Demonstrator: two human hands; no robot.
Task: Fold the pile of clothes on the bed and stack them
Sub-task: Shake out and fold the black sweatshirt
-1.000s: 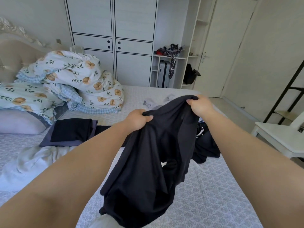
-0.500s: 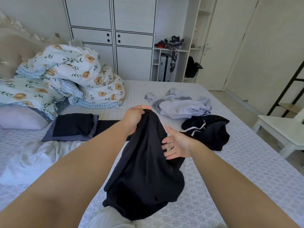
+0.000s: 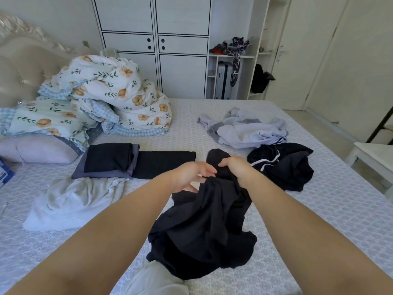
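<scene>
Since half a second ago our grip has changed over: the right hand (image 3: 235,167), which was spread flat against the cloth, now curls its fingers round the top of the crumpled black garment (image 3: 204,222), and the left hand (image 3: 191,175), which was holding that bunched top, has let go and hovers just beside it with fingers loosely extended, holding nothing we can see. The garment has also dropped lower, so most of it lies heaped on the pale patterned bed sheet (image 3: 331,209) between our forearms, only its upper end lifted. We judge this hand-over serves to find an edge or a waistband, since the cloth has to be spread flat before any fold. The finished work sits just beyond our hands: a folded black piece on a folded grey-blue piece (image 3: 108,162), with a flat black folded rectangle (image 3: 163,163) touching them on the right. Unfolded clothes lie around us: a rumpled pale cream-white garment (image 3: 76,201) to the left, a dark garment with white drawstrings (image 3: 285,165) to the right, and a tangled light blue and grey bundle (image 3: 244,128) behind that. The floral duvet heap (image 3: 110,92) fills the far left. These neighbours crowd the area we need for laying the garment out flat.
</scene>
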